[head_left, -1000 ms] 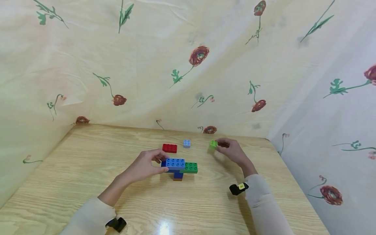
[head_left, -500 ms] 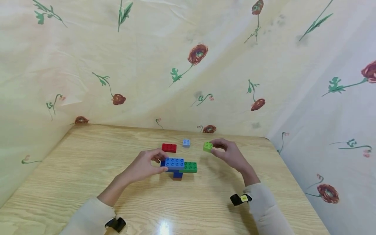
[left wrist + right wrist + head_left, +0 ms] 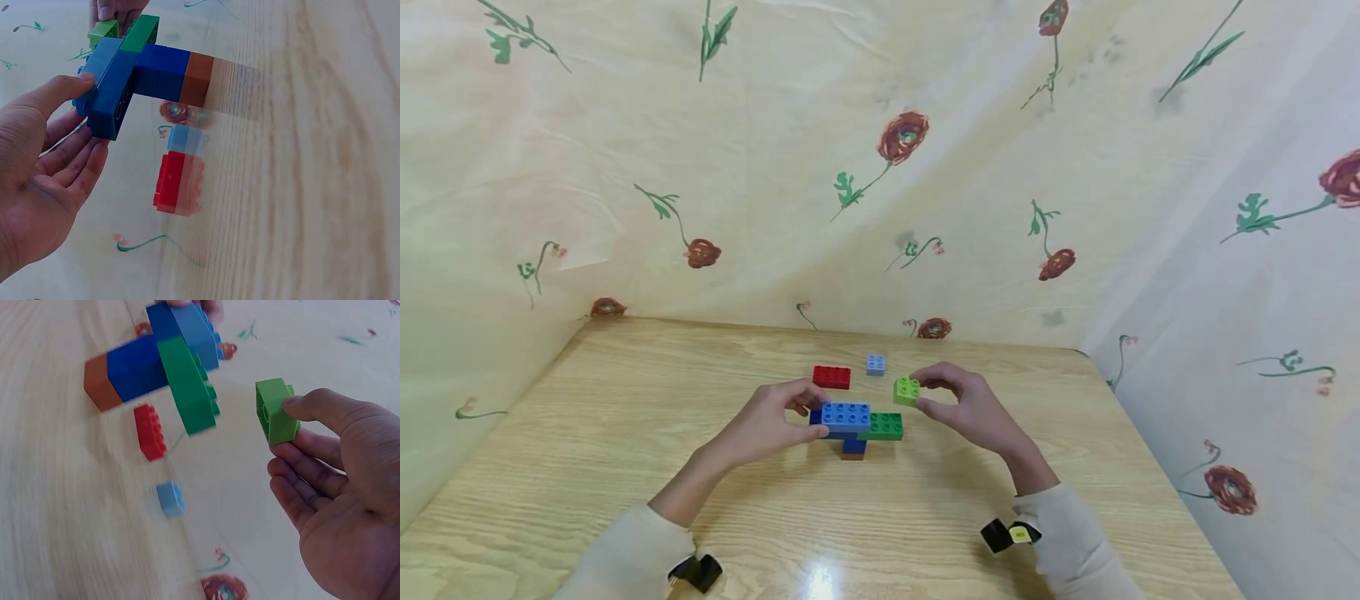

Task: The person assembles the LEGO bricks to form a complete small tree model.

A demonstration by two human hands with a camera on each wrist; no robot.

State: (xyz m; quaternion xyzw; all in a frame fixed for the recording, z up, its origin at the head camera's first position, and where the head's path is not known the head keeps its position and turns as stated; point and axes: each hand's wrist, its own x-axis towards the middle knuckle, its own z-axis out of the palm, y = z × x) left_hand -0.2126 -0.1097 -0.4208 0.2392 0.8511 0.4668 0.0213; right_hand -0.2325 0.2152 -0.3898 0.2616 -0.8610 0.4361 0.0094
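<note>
On the table stands a stack of toy building bricks: an orange-brown brick (image 3: 197, 79) at the foot, dark blue bricks (image 3: 161, 70) above it, then a green brick (image 3: 887, 426) jutting right and a lighter blue brick (image 3: 846, 415) on top. My left hand (image 3: 778, 423) grips the stack's left end between thumb and fingers. My right hand (image 3: 966, 404) pinches a small lime green brick (image 3: 277, 411) between thumb and fingertips, raised to the right of the stack, close to the green brick. Its hollow underside shows in the right wrist view.
Behind the stack lie a red brick (image 3: 832, 377) and a small light blue brick (image 3: 876, 365). The wooden table (image 3: 760, 517) ends at a flowered cloth (image 3: 775, 208) at the back and sides.
My right hand has lifted the lime green brick off the table and carried it left and nearer, towards the stack. My left hand and the stack have hardly moved.
</note>
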